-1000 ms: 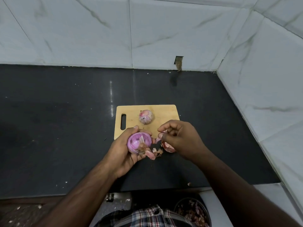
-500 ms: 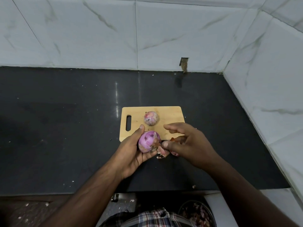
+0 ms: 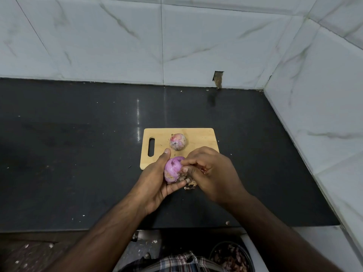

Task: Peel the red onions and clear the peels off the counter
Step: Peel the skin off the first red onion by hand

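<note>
Onion (image 3: 172, 171) held above dark surface (image 3: 78, 154), just before near edge of cutting board (image 3: 198, 136). Left hand (image 3: 155, 185) cups it from left, fingers curled underneath. Right hand (image 3: 212, 171) touches its right side, fingers pinching skin there. Root end points down toward loose peels (image 3: 191, 184). Second onion (image 3: 178, 141) on board, still skinned.

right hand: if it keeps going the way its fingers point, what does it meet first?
The right hand points left; its fingertips are already at the peeled onion held in the left hand, so that onion comes first. Depth looks like contact.
</note>
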